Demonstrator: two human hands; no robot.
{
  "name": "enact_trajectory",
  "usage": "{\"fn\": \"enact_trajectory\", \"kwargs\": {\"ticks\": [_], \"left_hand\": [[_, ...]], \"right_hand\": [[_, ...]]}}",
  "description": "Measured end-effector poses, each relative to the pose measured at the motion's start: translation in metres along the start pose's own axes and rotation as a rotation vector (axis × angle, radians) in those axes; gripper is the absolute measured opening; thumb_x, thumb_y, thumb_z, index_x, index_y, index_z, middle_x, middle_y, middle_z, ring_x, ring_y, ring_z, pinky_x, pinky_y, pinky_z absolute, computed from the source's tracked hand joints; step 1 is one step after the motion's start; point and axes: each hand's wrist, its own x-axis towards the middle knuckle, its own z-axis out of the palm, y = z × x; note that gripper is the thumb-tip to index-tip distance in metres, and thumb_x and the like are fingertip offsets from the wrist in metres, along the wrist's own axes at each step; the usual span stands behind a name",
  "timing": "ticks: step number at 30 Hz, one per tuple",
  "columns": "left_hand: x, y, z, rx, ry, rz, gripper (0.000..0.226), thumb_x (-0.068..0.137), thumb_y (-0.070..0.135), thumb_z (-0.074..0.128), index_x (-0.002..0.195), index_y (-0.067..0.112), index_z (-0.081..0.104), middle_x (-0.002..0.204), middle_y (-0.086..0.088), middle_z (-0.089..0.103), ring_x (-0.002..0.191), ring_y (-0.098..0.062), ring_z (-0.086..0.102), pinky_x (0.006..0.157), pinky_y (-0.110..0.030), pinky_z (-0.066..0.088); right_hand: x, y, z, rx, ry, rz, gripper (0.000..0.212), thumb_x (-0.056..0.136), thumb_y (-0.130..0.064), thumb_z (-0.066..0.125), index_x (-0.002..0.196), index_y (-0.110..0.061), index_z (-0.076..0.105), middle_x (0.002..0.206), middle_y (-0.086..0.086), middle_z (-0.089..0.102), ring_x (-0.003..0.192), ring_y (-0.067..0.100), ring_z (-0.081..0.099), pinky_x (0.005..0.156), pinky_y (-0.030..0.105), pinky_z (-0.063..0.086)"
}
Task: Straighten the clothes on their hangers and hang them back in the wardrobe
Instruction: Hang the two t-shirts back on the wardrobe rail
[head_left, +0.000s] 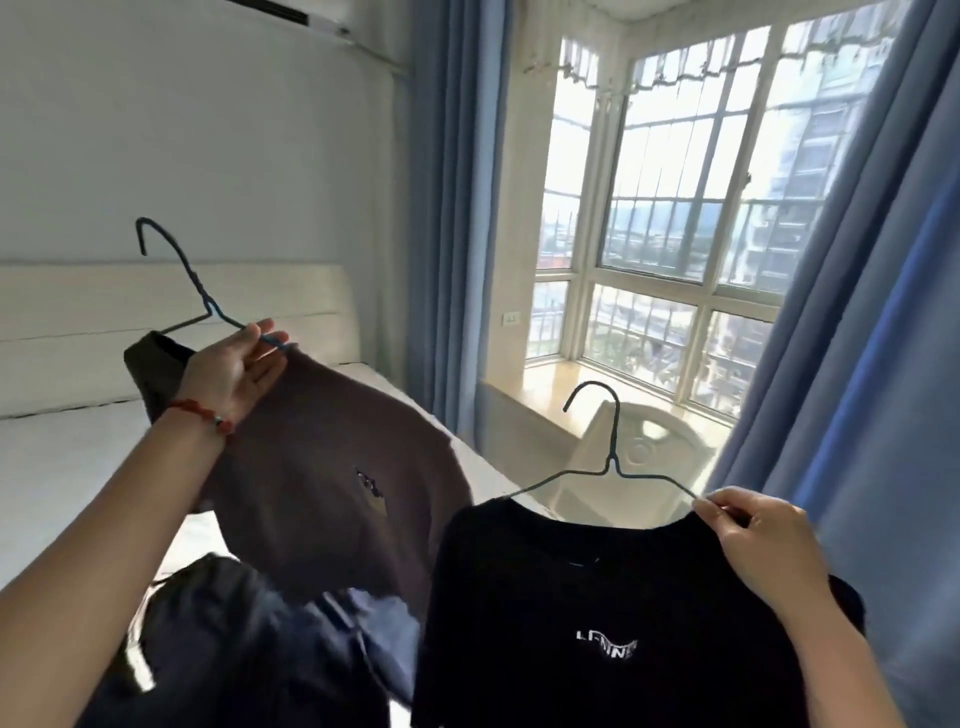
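Where white lettering blurs, black shirt (597, 597) hangs.

The left hand (236, 371) holds a tilted wire hanger (208, 306) carrying a brown shirt (332, 467) above the bed (62, 467), fingers nearly straight along the wire. The right hand (763, 540) pinches the shoulder of a second wire hanger (613, 457) bearing a black shirt (597, 597), to the right of the bed. More dark clothes (249, 649) lie on the bed below the brown shirt, and a barred window (675, 208) between blue curtains (452, 208) stands beyond the bed.
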Motion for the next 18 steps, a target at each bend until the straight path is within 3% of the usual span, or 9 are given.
{"fn": "enact_trajectory", "kwargs": {"ticks": [2,5,8,10,15,18], "left_hand": [[-0.031,0.02,-0.032,0.015,0.071,0.04,0.047,0.099,0.023,0.034,0.068,0.02,0.07,0.051,0.015,0.067,0.052,0.004,0.065,0.062,-0.012,0.05],[-0.088,0.045,-0.077,0.062,0.164,0.086,0.048,0.098,0.022,0.035,0.067,0.021,0.071,0.047,0.014,0.065,0.048,0.004,0.063,0.05,-0.007,0.05],[-0.145,0.065,-0.118,0.13,0.268,0.128,0.062,0.098,0.019,0.037,0.048,0.031,0.072,0.043,0.013,0.062,0.043,0.005,0.06,0.045,-0.006,0.047],[-0.182,0.083,-0.144,0.142,0.355,0.155,0.062,0.097,0.017,0.039,0.045,0.03,0.071,0.04,0.012,0.06,0.039,0.003,0.058,0.043,-0.008,0.047],[-0.265,0.129,-0.207,0.133,0.505,0.225,0.049,0.094,0.01,0.045,0.055,0.014,0.074,0.042,0.008,0.059,0.039,-0.001,0.055,0.044,-0.012,0.048],[-0.309,0.148,-0.249,0.209,0.567,0.189,0.027,0.093,0.01,0.046,0.09,-0.004,0.069,0.043,0.007,0.057,0.042,-0.004,0.053,0.056,-0.016,0.045]], "right_hand": [[-0.012,-0.007,0.004,0.005,-0.027,-0.038,0.01,0.084,-0.026,0.064,0.079,-0.027,0.072,0.074,0.0,0.069,0.084,0.027,0.061,0.072,0.036,0.047],[-0.031,-0.022,0.016,0.027,-0.104,-0.076,0.012,0.085,-0.03,0.062,0.084,-0.026,0.073,0.086,0.004,0.073,0.091,0.03,0.062,0.072,0.034,0.043],[-0.054,-0.05,0.031,0.067,-0.197,-0.107,0.013,0.085,-0.033,0.06,0.086,-0.028,0.072,0.095,0.006,0.072,0.096,0.032,0.06,0.077,0.035,0.043],[-0.073,-0.075,0.04,0.1,-0.241,-0.123,0.014,0.086,-0.034,0.06,0.089,-0.027,0.072,0.099,0.008,0.07,0.098,0.033,0.059,0.079,0.035,0.042],[-0.125,-0.136,0.059,0.254,-0.328,-0.153,0.013,0.084,-0.032,0.062,0.086,-0.025,0.072,0.098,0.008,0.07,0.096,0.032,0.059,0.077,0.035,0.044],[-0.156,-0.174,0.068,0.302,-0.398,-0.171,0.015,0.085,-0.032,0.06,0.088,-0.024,0.072,0.097,0.009,0.068,0.097,0.033,0.058,0.074,0.033,0.041]]}}
